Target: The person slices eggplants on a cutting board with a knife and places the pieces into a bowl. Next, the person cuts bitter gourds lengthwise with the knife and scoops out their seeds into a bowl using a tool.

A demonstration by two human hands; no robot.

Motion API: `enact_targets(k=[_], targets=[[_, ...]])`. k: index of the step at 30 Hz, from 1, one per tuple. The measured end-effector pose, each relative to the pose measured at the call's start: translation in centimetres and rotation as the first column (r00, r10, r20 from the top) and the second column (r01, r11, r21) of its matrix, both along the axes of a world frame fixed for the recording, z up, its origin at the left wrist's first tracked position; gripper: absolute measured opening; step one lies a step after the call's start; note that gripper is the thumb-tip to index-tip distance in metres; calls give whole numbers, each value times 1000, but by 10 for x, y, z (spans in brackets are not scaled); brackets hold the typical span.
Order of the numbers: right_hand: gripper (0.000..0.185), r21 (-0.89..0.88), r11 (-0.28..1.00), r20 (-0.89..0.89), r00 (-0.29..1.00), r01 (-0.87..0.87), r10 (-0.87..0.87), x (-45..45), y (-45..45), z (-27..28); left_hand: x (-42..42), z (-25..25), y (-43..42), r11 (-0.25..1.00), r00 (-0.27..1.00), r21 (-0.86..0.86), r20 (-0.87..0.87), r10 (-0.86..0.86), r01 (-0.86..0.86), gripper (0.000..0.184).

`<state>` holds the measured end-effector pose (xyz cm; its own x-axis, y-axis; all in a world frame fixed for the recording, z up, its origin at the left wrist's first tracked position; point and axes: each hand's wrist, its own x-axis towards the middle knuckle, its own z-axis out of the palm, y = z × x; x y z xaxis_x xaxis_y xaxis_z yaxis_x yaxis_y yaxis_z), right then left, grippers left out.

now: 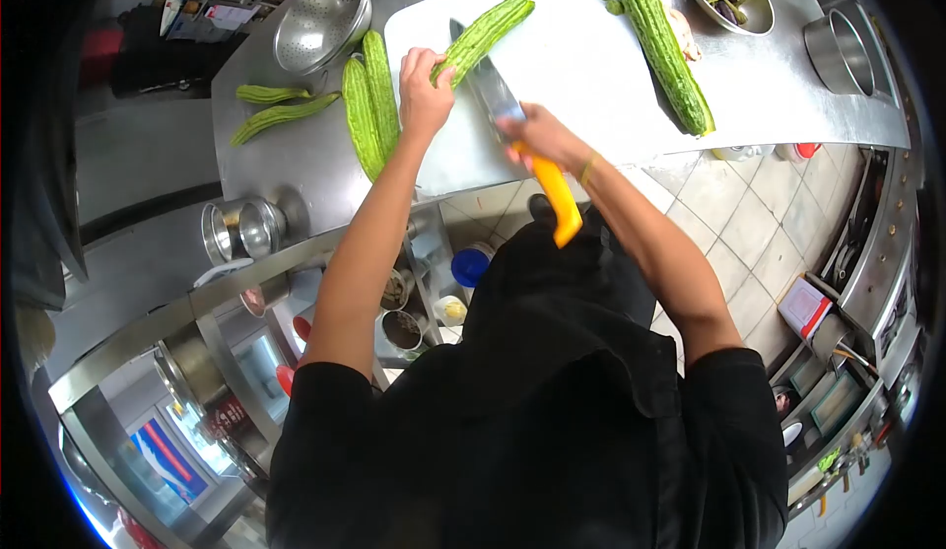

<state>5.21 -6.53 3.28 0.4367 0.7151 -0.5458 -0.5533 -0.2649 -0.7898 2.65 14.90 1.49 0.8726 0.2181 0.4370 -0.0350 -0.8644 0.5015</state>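
On the board, left hand grips ridged green gourd; right hand, knife.

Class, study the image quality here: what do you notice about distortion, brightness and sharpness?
Head view: strong wide-angle distortion, the counter edge bowing and the corners falling to black; head view: the cutting board and the counter's right side look very bright, almost washed out; head view: the right hand looks slightly smeared, perhaps from motion; head view: the black clothing shows little detail.
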Motion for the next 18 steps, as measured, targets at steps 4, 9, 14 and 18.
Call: enact_targets(k=[4,9,14,18], targets=[[24,165,981,-106,991,102,-86,-35,-11,-2,1,2,2,995,998,-100,-64,8,-15,14],[22,90,996,2,1000,28,-28,-8,36,-7,6,-1,4,994,999,-103,-31,-32,29,14],[19,57,997,60,997,48,-51,-42,7,16,4,-3,6,992,998,-122,-34,-45,40,13],[18,43,995,262,962,-88,74,-32,59,-22,4,-11,10,989,999,-148,-49,-7,-1,14]])
